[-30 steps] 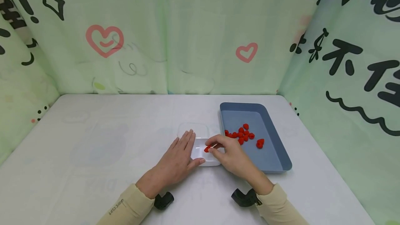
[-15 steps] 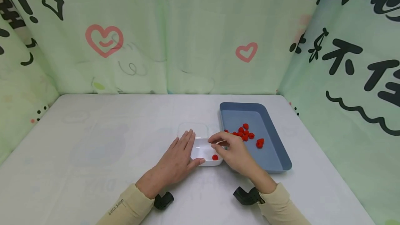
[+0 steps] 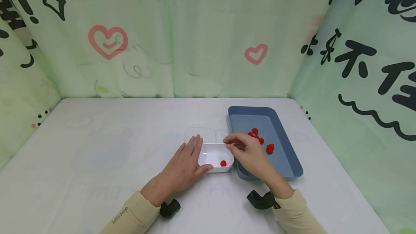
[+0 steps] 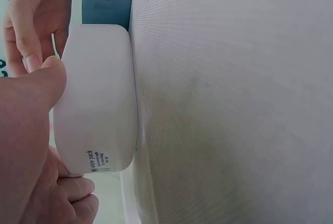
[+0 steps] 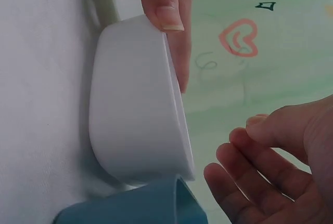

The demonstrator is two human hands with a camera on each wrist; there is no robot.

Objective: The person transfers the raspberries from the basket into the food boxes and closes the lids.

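In the head view my left hand (image 3: pixel 183 163) lies with straight fingers along the left side of a small white plastic container (image 3: pixel 216 169), its thumb over the near rim. One small red raspberry-like berry (image 3: pixel 223 163) rests on the container's floor. My right hand (image 3: pixel 248 154) is between the container and a blue-grey tray (image 3: pixel 286 143), over the tray's left edge. Its fingers are loosely bent; the right wrist view shows nothing between thumb and fingertips. Several more red berries (image 3: pixel 270 148) lie in the tray, some hidden behind the right hand.
A clear plastic lid (image 3: pixel 200 133) lies flat just behind the container. The tray's left wall stands close to the container's right side. A white cloth covers the table (image 3: pixel 97 154), and green printed curtains (image 3: pixel 201 39) enclose it at the back and sides.
The right hand has let go of a red berry, which now lies in the container. That hand has since moved right toward the tray. The left hand has stayed in place.
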